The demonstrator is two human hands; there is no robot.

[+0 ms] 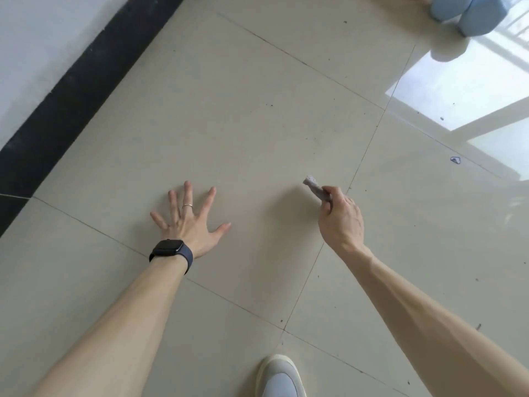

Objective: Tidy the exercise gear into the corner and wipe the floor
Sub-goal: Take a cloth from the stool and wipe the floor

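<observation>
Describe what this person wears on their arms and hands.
Both forearms are bare, with no sleeves showing. The left hand has a thin silver-coloured ring on one finger and a dark smartwatch with a rectangular face and dark band at the wrist. The right hand wears nothing.

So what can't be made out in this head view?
- Grey wad in the right hand: the fingers cover most of it; cloth or sponge, unclear.
- Light blue objects: cut off by the top edge.
- Small dark item on the floor: too small to identify.
- Shoe: cropped by the bottom edge.
</observation>
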